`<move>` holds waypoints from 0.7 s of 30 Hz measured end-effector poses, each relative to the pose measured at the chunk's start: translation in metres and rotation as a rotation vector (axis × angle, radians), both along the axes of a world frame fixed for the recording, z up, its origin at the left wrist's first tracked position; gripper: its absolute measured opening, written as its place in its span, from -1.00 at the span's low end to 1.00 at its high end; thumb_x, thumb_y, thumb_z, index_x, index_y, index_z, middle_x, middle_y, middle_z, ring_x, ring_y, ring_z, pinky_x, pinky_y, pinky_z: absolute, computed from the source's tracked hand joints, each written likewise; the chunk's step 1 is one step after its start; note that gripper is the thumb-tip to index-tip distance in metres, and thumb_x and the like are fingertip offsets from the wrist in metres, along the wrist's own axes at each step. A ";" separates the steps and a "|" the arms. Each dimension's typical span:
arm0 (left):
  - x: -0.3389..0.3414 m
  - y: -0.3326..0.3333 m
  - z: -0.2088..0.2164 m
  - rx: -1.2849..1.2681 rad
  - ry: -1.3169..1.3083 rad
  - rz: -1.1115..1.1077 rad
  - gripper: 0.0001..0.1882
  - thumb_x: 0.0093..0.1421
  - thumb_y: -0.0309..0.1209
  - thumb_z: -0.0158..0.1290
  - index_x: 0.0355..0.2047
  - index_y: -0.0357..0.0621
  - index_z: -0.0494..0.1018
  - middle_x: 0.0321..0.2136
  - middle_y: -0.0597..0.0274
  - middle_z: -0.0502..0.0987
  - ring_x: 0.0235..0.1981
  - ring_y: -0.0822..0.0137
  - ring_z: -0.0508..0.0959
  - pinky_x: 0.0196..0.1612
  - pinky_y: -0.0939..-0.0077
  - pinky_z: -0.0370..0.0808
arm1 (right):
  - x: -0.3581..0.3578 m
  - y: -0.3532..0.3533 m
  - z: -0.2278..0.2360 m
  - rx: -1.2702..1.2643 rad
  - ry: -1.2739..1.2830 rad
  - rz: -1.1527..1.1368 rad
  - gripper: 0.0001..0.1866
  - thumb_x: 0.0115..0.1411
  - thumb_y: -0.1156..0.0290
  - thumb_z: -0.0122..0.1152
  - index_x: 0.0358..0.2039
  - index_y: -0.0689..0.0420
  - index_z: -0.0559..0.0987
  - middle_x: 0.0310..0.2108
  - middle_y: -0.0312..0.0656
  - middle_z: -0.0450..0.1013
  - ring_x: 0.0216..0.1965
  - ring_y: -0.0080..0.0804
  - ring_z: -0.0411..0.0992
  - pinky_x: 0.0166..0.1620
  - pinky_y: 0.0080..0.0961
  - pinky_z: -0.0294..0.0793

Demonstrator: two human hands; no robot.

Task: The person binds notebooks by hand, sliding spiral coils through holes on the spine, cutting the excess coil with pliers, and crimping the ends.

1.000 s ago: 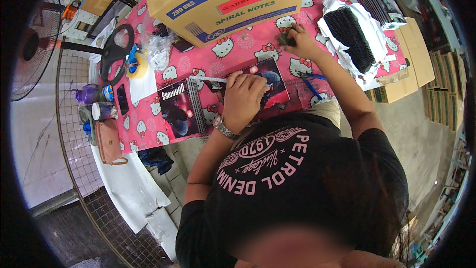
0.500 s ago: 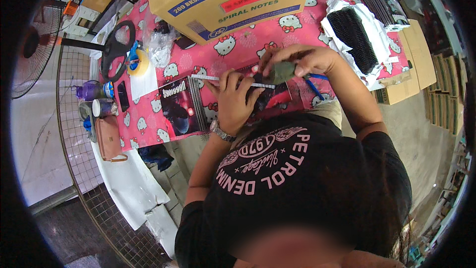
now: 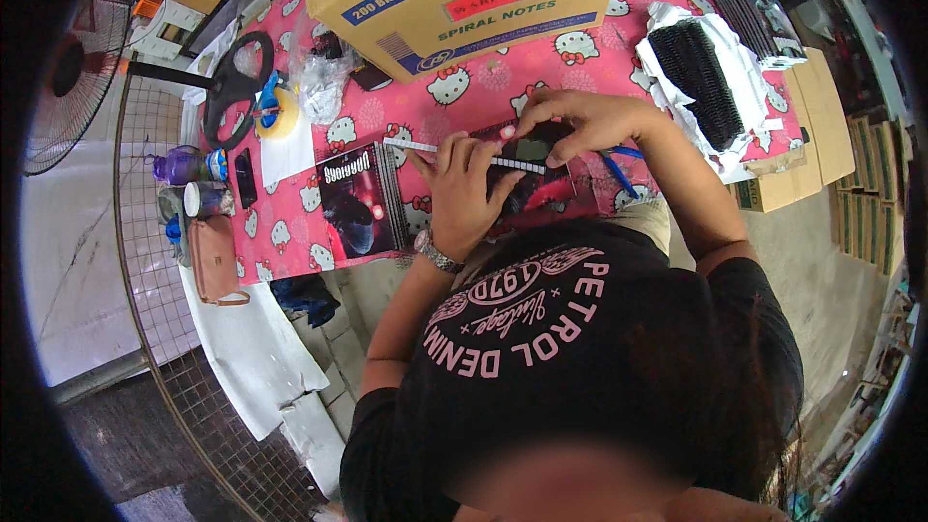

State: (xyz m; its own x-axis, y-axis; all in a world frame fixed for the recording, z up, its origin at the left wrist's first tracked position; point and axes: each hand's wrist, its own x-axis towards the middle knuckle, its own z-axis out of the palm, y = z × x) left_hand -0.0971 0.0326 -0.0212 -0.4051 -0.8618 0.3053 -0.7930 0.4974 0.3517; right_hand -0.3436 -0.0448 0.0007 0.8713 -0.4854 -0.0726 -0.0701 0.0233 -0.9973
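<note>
My left hand [image 3: 462, 191] lies with fingers spread over a narrow white strip [image 3: 413, 145] with ruler-like marks, resting across dark printed covers. Beside it is a dark spiral notebook [image 3: 350, 203], its coil toward my hand. Under the strip's right end a second dark cover [image 3: 536, 195] shows in part. My right hand [image 3: 592, 126] arches over that cover, thumb and fingers apart around a small dark green flat piece [image 3: 531, 150]. The piece lies on the cover just beyond the strip; whether a fingertip touches it is hard to see. Blue pens [image 3: 619, 172] lie beneath my right wrist.
A large cardboard box [image 3: 464, 14] stands at the table's back. Black coils [image 3: 698, 77] lie on white paper at right, below notebook stacks [image 3: 754, 14]. Tape rolls [image 3: 277, 113], a phone [image 3: 244, 180], a pink pouch [image 3: 213, 256] and a fan [image 3: 77, 77] are at left.
My right hand has lowered the green piece from above the strip onto the cover, and its fingers have spread. The left hand stays on the strip. The view has shifted slightly.
</note>
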 end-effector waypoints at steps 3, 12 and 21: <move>0.000 0.003 0.000 0.035 0.018 0.018 -0.52 0.12 0.00 0.17 -0.16 -0.10 0.42 -0.14 0.12 0.44 0.10 0.04 0.33 0.24 -0.44 -0.24 | 0.000 0.006 -0.006 0.344 -0.424 0.021 -0.38 -0.05 0.19 0.39 0.04 0.18 0.53 0.04 -0.11 0.37 0.13 -0.22 0.31 0.18 -0.34 0.24; 0.003 -0.001 -0.004 0.035 0.127 -0.028 -0.55 0.08 -0.10 0.24 -0.19 -0.17 0.43 -0.16 0.09 0.43 0.07 -0.02 0.34 0.20 0.01 0.13 | 0.005 -0.005 -0.006 0.110 -0.154 0.071 -0.40 -0.06 0.29 0.43 0.03 0.19 0.52 0.04 -0.09 0.37 0.15 -0.18 0.29 0.21 -0.31 0.23; 0.017 -0.006 0.010 -0.026 0.109 -0.001 -0.54 -0.07 -0.11 0.34 -0.29 -0.16 0.49 -0.22 0.15 0.40 -0.06 0.05 0.35 0.07 0.10 0.22 | 0.019 -0.008 -0.002 0.088 -0.230 0.078 -0.40 -0.02 0.24 0.37 0.04 0.21 0.51 -0.01 -0.10 0.43 0.04 -0.27 0.37 0.14 -0.38 0.27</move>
State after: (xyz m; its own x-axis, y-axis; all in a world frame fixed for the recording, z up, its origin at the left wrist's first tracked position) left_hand -0.0802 0.0261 -0.0114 -0.3689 -0.8527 0.3698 -0.7506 0.5080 0.4226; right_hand -0.3250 -0.0533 -0.0016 0.9041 -0.4171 0.0930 0.1536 0.1141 -0.9815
